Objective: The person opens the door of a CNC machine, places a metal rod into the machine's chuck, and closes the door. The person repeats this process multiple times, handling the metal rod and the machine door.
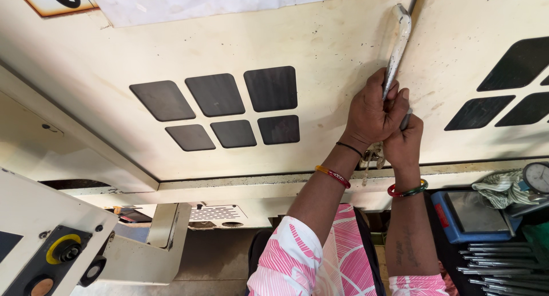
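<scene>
Cream-painted door handle at one o'clock sits clenched in the left hand, right hand seemingly gripping a thin tool, door still shut.

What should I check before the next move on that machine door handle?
1. Left hand wrapped around the cream door handle: ok.
2. Right hand closed low on the same handle: ok.
3. Keys hanging below the hands: ok; whether one is in a lock: cannot tell.
4. Door latched or free: cannot tell.
5. Metal rods and blue tray on the bench at right, apart from both arms: ok.
6. Dial gauge lying clear of the right elbow: ok.
</scene>
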